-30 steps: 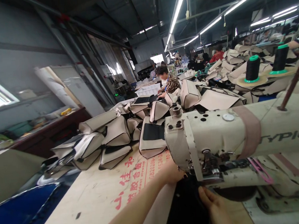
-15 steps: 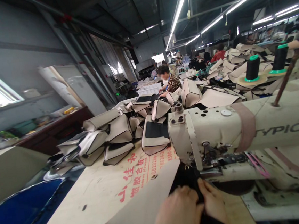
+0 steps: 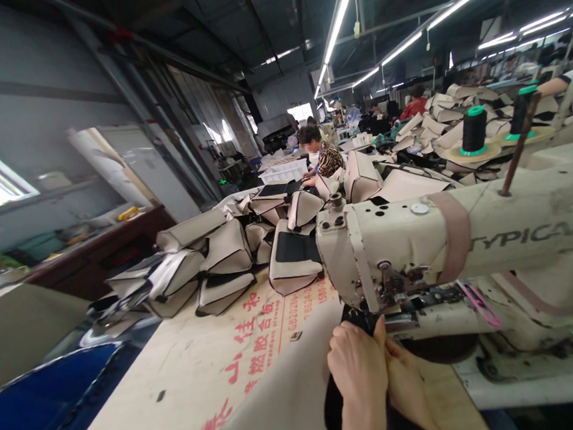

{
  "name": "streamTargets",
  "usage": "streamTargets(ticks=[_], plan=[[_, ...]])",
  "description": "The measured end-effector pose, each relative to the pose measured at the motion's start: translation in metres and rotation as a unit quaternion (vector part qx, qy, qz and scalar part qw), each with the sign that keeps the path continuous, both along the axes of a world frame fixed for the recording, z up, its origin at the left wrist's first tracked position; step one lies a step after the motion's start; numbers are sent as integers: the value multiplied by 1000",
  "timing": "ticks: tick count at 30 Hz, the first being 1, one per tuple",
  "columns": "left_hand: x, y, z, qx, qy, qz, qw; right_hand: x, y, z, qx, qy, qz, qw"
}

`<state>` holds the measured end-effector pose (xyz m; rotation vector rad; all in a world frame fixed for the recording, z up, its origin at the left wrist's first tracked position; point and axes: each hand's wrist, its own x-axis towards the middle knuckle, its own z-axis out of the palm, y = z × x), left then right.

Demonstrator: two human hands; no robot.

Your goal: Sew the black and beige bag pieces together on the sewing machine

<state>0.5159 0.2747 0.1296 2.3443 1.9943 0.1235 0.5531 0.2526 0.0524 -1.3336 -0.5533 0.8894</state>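
My left hand [image 3: 359, 368] and my right hand [image 3: 408, 385] press close together just below the head of a cream sewing machine [image 3: 469, 242]. Both have their fingers closed on a black fabric piece [image 3: 356, 318] that runs up under the needle. A beige panel [image 3: 287, 395] joined to the black fabric spreads out to the left of my left hand over the table. The fingertips of my right hand are hidden behind my left hand.
A heap of beige and black sewn covers [image 3: 229, 247] lies across the far table. Two black thread cones [image 3: 473, 130] stand behind the machine. A seated person [image 3: 322, 158] works further back. A blue bin [image 3: 43, 410] sits at lower left beside the wooden table [image 3: 190, 377].
My left hand has come back from the far side of the needle to beside my right hand. The beige panel has been drawn nearer and now covers part of the red printing.
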Motion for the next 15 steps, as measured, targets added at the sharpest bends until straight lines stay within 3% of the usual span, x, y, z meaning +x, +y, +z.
streamTargets(ticks=[6,10,15], plan=[[-18,13,-12,-15,-66,-14,998,-2,-8,12,5,78,3,997],[-27,23,-19,-64,-141,-10,988,-1,-6,8,-9,101,-26,995],[-28,29,-21,-63,-173,-10,983,-2,-3,4,-10,98,-32,995]])
